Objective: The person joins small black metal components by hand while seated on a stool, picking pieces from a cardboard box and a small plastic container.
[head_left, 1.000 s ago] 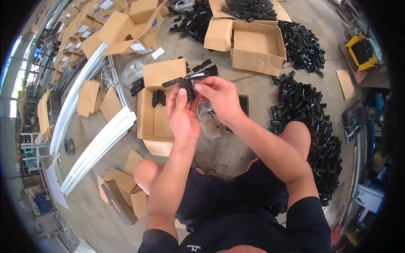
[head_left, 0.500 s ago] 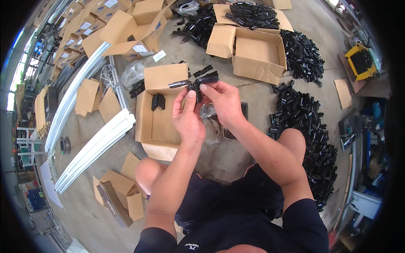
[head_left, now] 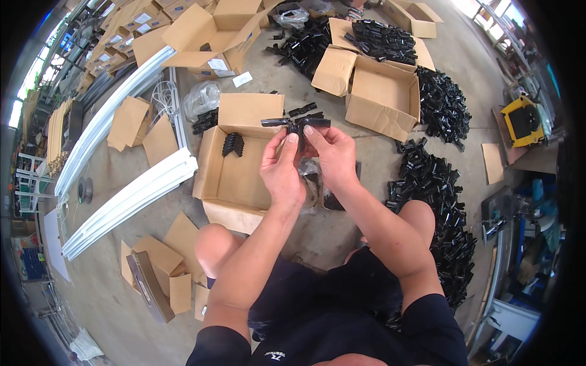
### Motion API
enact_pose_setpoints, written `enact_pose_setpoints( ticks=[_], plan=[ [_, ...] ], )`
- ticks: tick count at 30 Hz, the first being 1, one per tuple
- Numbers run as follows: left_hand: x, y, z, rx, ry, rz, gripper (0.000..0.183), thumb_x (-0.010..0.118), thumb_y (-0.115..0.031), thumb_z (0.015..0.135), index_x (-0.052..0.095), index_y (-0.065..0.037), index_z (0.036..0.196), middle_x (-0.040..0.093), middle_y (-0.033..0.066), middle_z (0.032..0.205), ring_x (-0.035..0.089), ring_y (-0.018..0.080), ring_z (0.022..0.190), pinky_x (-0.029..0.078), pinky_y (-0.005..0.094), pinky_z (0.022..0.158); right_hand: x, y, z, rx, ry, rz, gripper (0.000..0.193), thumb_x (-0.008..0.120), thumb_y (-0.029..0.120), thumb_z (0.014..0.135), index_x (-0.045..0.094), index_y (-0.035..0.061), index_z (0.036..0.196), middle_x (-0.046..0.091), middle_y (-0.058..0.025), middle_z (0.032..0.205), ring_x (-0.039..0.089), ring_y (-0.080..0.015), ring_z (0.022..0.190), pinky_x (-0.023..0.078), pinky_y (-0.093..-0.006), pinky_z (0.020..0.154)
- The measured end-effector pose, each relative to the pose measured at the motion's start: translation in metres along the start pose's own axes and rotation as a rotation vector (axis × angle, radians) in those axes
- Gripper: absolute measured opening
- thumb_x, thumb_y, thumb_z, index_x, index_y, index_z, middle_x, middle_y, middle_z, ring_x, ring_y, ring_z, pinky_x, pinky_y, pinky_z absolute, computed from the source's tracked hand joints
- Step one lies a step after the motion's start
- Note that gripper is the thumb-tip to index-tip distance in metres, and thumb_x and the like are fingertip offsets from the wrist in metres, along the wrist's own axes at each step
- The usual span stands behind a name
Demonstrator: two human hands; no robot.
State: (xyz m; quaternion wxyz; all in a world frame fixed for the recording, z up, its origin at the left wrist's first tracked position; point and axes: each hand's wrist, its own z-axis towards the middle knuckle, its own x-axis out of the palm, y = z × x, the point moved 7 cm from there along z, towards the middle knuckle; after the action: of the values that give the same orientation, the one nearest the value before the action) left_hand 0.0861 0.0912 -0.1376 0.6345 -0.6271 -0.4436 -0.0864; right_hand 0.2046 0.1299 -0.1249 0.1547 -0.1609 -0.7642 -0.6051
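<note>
Both hands meet above the floor, just right of an open cardboard box (head_left: 249, 111). My left hand (head_left: 284, 174) pinches a black angled connector (head_left: 273, 122) whose one arm points left. In my right hand (head_left: 334, 155) is a second black angled connector (head_left: 319, 122), its arm pointing right. The two pieces are held side by side with their downward arms close together; whether they touch or interlock I cannot tell. Inside the box, several black angled pieces (head_left: 232, 145) stand nested against its left side. Loose black connectors (head_left: 302, 110) lie just beyond my fingers.
Large heaps of black connectors (head_left: 433, 183) spread along my right. Another open box (head_left: 384, 91) stands at the far right, near a yellow-and-black object (head_left: 524, 122). Long white profiles (head_left: 131, 201) lie left, with flattened cardboard (head_left: 160, 268) below. Clear plastic (head_left: 201, 100) lies beyond the box.
The connectors have turned so their outer arms now point level to left and right, and they sit closer together. The whole view has shifted slightly; both hands keep their grip.
</note>
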Motion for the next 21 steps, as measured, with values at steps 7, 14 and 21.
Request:
enact_pose_setpoints(
  ticks=[7, 14, 21],
  plan=[
    [0.010, -0.005, -0.003, -0.005, -0.004, 0.023, 0.021, 0.067, -0.004, 0.097, 0.063, 0.000, 0.116, 0.070, 0.0102, 0.109, 0.068, 0.0163, 0.095, 0.057, 0.0314, 0.086, 0.003, 0.006, -0.003, -0.060, 0.028, 0.015, 0.013, 0.068, 0.009, 0.096, 0.070, -0.0023, 0.103, 0.072, -0.0062, 0.092, 0.066, -0.0104, 0.077, 0.056, -0.0261, 0.066],
    [0.010, -0.003, -0.003, -0.002, 0.009, -0.046, 0.029, 0.071, -0.001, 0.093, 0.061, 0.006, 0.120, 0.073, 0.0131, 0.108, 0.069, 0.0152, 0.095, 0.056, 0.0280, 0.086, 0.002, 0.006, -0.006, -0.083, 0.014, 0.056, 0.012, 0.066, 0.005, 0.097, 0.069, -0.0037, 0.105, 0.073, -0.0077, 0.096, 0.067, -0.0115, 0.079, 0.056, -0.0268, 0.066],
    [0.007, -0.002, 0.000, 0.024, 0.035, -0.002, 0.024, 0.066, -0.004, 0.097, 0.062, 0.002, 0.120, 0.071, 0.0113, 0.109, 0.069, 0.0175, 0.094, 0.057, 0.0316, 0.083, 0.002, 0.003, -0.005, -0.131, 0.030, 0.065, 0.014, 0.066, 0.004, 0.097, 0.069, -0.0028, 0.109, 0.073, -0.0068, 0.098, 0.066, -0.0103, 0.081, 0.057, -0.0271, 0.067]
  ],
)
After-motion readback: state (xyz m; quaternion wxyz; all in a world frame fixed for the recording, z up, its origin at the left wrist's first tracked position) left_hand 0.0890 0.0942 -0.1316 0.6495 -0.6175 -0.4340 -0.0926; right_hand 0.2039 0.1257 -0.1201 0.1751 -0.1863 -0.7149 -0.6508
